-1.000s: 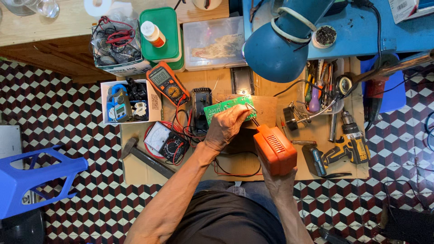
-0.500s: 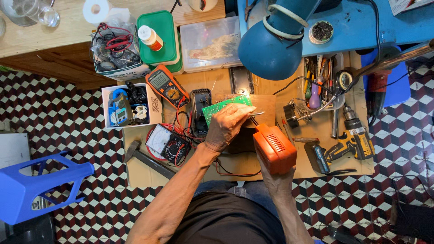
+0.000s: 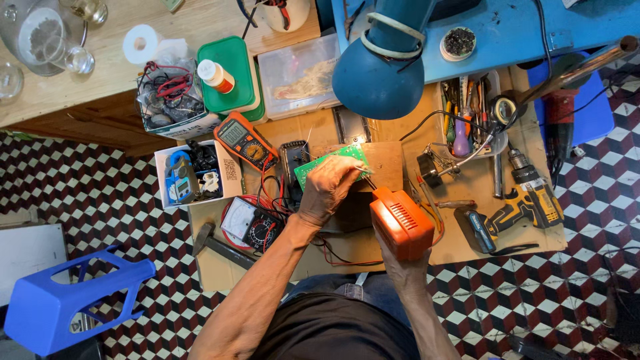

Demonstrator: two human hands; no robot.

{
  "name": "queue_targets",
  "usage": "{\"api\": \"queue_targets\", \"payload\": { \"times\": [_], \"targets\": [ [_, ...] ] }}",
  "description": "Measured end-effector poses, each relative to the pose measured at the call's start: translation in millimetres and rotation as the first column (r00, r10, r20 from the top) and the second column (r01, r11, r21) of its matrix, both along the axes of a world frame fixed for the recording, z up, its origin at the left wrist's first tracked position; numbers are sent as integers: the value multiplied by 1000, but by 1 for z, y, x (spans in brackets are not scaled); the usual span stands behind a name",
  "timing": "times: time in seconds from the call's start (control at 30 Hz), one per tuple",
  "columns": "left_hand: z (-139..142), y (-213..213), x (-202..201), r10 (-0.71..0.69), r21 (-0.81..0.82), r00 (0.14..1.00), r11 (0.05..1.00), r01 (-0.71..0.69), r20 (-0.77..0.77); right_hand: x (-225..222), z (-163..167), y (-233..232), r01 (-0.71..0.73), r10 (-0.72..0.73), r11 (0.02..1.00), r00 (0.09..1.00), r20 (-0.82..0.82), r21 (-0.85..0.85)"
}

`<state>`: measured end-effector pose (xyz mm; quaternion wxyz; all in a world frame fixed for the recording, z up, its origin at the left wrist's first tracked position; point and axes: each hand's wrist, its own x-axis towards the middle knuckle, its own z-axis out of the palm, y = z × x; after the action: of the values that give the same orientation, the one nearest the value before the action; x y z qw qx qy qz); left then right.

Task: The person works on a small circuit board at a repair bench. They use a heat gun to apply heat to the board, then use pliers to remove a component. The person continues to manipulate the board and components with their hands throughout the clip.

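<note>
Left hand (image 3: 328,190) lying over a green circuit board (image 3: 331,162) on the wooden desk (image 3: 467,193), fingers curled down onto the board's near edge, grip closed on it and on what looks like a thin strand of wire. Right hand (image 3: 402,263) wrapped around the handle of an orange soldering gun (image 3: 400,222), grip closed, mostly hidden beneath the tool's body; thin tip angled up and left, meeting the board just beside the left fingertips. Board resting near the middle of the desk, on a square wooden block, under the rim of a blue desk lamp (image 3: 381,73).

Just left of the board, an orange digital multimeter (image 3: 244,140) and, nearer the body, an analogue meter (image 3: 252,225) with red and black leads tangled between. Hammer (image 3: 223,245) at the desk's near left edge. Yellow cordless drill (image 3: 530,193) well to the right, beside a tray of hand tools (image 3: 467,113). Blue plastic stool (image 3: 67,303) on the chequered floor, far left.
</note>
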<state>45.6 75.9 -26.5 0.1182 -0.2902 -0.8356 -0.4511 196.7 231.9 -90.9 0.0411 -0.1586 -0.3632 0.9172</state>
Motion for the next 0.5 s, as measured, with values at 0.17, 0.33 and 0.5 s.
{"api": "queue_targets", "payload": {
  "times": [0.17, 0.33, 0.5],
  "targets": [
    [2, 3, -3, -11, 7, 1000, 1000, 11, 14, 12, 4, 1, 64, -130, 562, 991, 12, 825],
    [7, -1, 4, -53, -25, 999, 998, 53, 8, 36, -2, 22, 43, -112, 857, 988, 104, 514],
    [14, -8, 4, -184, -112, 982, 977, 180, -32, 45, -8, 36, 108, -132, 962, 988, 83, 251]
  ]
}}
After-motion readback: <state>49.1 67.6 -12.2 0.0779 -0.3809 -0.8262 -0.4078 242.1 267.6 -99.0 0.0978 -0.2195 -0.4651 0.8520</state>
